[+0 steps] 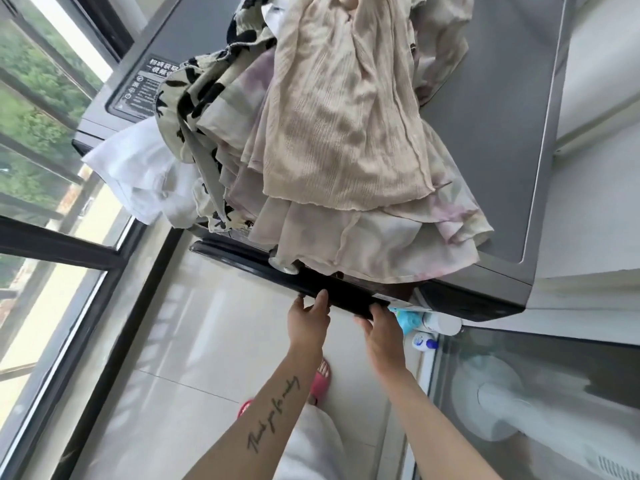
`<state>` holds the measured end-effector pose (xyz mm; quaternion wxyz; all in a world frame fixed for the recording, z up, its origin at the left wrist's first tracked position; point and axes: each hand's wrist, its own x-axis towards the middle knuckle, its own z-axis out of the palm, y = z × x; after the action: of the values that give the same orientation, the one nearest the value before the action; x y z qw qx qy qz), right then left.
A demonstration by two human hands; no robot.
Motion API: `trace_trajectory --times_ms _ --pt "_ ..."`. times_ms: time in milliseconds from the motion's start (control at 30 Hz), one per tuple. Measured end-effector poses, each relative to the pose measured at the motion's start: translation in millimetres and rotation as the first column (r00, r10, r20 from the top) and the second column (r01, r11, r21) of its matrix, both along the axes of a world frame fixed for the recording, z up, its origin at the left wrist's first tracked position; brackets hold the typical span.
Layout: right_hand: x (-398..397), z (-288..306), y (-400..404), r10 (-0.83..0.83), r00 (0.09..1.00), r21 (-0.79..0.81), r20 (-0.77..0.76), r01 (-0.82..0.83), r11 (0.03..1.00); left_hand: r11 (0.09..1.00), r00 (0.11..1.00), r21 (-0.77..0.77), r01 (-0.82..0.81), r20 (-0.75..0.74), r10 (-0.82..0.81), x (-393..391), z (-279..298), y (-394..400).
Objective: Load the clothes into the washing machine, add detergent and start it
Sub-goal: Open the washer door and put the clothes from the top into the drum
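Note:
A dark grey washing machine stands below me, seen from above. A heap of clothes lies on its top: a beige ribbed garment, a pale tie-dye skirt, a black-and-cream patterned piece and a white one hanging over the left edge. My left hand touches the black front edge of the machine with its fingers apart. My right hand curls its fingers over that same black edge, just to the right. Two detergent bottles stand on the floor at the machine's right front corner.
A floor-to-ceiling window with dark frames runs along the left. A glass panel with a white fan behind it is at the lower right. Pale tiled floor lies in front of the machine; my feet in red slippers stand there.

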<state>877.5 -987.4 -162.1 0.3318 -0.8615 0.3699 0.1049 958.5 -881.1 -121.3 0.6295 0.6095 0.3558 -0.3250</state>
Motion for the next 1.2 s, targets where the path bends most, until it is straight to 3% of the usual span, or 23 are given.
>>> trace_trajectory --times_ms 233,500,767,900,1067,1133,1200 --pt "-65 -1 83 -0.010 0.999 0.051 -0.050 0.012 0.999 0.970 0.977 0.162 0.180 0.086 -0.196 -55 -1 65" --pt "-117 10 238 -0.123 0.991 0.324 -0.051 0.133 0.937 0.943 0.962 0.230 0.241 0.074 -0.264 -90 -2 200" --pt "-125 15 345 0.011 0.998 0.584 -0.068 0.031 0.811 0.863 0.906 0.412 0.293 0.167 -0.388 -78 4 309" --pt "-126 42 317 -0.127 0.991 0.575 -0.039 0.126 0.809 0.824 0.906 0.496 0.273 0.157 -0.394 -62 8 340" --pt "-102 111 219 -0.312 0.938 0.562 0.153 0.177 0.808 0.703 0.907 0.690 0.172 0.167 -0.386 -44 45 347" --pt "-80 156 175 -0.346 0.900 0.549 0.266 0.154 0.821 0.705 0.828 0.696 0.137 0.310 -0.467 -26 81 317" --pt "-47 203 133 -0.356 0.833 0.498 0.424 0.114 0.860 0.771 0.688 0.615 0.165 0.488 -0.537 -1 127 274"
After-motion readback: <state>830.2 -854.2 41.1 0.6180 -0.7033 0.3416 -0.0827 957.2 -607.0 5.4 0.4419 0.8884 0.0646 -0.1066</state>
